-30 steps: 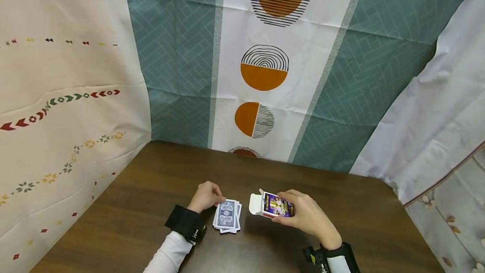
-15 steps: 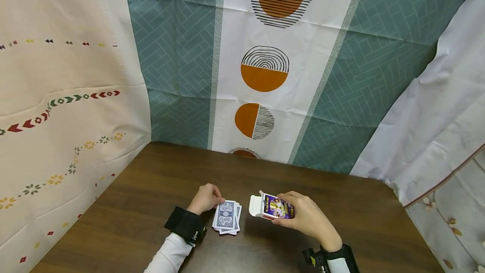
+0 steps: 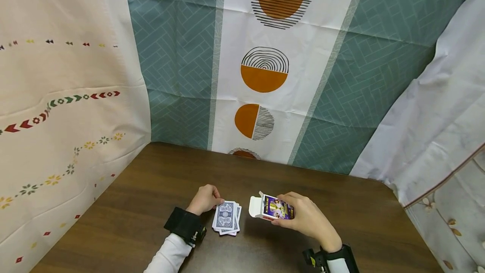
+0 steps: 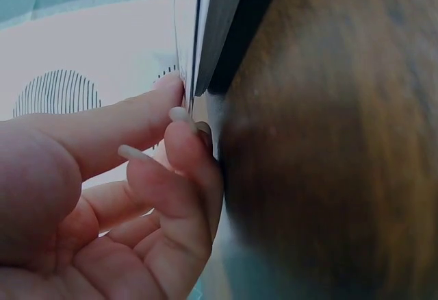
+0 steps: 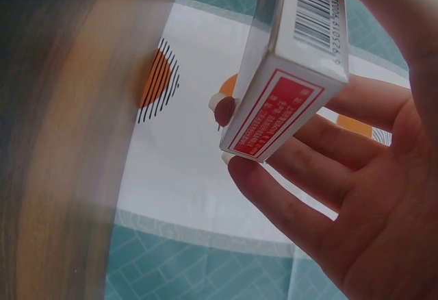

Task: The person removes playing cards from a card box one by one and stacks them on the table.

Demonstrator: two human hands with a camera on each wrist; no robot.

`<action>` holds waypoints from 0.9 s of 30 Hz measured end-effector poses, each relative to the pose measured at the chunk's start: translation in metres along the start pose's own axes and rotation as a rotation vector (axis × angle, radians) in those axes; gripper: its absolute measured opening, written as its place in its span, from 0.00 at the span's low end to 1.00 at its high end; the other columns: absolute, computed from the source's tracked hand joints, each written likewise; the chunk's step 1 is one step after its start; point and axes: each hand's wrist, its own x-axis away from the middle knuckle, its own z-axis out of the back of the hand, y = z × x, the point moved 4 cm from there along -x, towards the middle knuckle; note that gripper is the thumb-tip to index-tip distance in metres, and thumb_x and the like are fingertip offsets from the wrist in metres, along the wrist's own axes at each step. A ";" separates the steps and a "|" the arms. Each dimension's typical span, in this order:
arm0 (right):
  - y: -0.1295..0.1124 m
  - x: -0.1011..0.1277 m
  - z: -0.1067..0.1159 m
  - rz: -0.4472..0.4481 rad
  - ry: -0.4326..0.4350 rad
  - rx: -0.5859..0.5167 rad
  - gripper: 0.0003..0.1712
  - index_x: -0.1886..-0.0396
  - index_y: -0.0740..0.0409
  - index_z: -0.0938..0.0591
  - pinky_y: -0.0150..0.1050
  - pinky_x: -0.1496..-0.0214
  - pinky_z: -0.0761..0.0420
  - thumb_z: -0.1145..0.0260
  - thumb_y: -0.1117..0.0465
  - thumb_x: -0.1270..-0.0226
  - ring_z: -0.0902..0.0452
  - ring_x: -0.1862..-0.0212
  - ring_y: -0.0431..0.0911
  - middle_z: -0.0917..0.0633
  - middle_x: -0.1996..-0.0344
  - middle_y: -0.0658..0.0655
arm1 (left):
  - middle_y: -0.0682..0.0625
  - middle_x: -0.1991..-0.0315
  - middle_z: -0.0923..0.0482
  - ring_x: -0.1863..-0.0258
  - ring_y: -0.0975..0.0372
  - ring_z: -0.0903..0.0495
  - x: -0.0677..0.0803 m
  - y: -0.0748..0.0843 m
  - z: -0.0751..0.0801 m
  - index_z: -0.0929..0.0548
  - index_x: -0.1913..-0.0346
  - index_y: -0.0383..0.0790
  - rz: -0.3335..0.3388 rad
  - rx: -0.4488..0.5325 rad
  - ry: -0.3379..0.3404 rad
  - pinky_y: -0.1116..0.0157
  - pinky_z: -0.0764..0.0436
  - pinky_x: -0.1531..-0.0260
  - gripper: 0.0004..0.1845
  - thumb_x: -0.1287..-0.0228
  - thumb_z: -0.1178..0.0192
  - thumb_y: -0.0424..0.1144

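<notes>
A loose stack of playing cards, blue-patterned backs up, lies on the table. At its upper left corner my left hand pinches the edge of the top card or cards; how many cannot be told. In the left wrist view the thumb and index finger meet at the thin card edge. To the right, my right hand holds a purple and white card box above the table, its white end flap standing open toward the cards. A barcode and red label show on the box in the right wrist view.
The dark brown wooden table runs back to a teal and white patterned curtain. A cream cloth hangs at the left and a white one at the right. Black camera straps circle both wrists.
Almost nothing differs. Both hands, the cards and the box keep their places, apart from a very slight shift of the head view.
</notes>
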 end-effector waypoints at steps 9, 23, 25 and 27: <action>-0.001 0.001 -0.001 0.027 0.016 0.000 0.35 0.53 0.58 0.17 0.29 0.65 0.25 0.25 0.38 0.53 0.26 0.65 0.36 0.16 0.59 0.49 | 0.52 0.81 0.29 0.82 0.63 0.31 0.010 0.018 0.011 0.22 0.75 0.37 -0.072 -0.087 0.025 0.69 0.33 0.81 0.13 0.38 0.35 0.41; -0.009 -0.001 -0.001 0.046 -0.001 -0.015 0.37 0.51 0.58 0.17 0.29 0.64 0.23 0.27 0.36 0.51 0.25 0.65 0.36 0.16 0.57 0.51 | 0.53 0.79 0.25 0.81 0.67 0.32 0.054 0.107 -0.010 0.16 0.67 0.33 -0.377 0.204 -0.220 0.72 0.34 0.81 0.07 0.36 0.39 0.35; -0.011 -0.001 -0.001 0.047 -0.005 -0.014 0.37 0.51 0.58 0.17 0.29 0.64 0.23 0.27 0.35 0.51 0.25 0.65 0.36 0.16 0.57 0.51 | 0.54 0.80 0.27 0.82 0.67 0.33 0.056 0.107 -0.015 0.17 0.68 0.33 -0.353 0.228 -0.225 0.72 0.36 0.82 0.07 0.37 0.38 0.36; -0.012 -0.001 -0.001 0.045 -0.005 -0.010 0.37 0.51 0.58 0.17 0.29 0.64 0.23 0.27 0.36 0.52 0.25 0.64 0.36 0.16 0.57 0.51 | 0.54 0.81 0.28 0.83 0.66 0.33 0.057 0.105 -0.019 0.18 0.70 0.34 -0.336 0.233 -0.225 0.71 0.37 0.83 0.08 0.38 0.38 0.37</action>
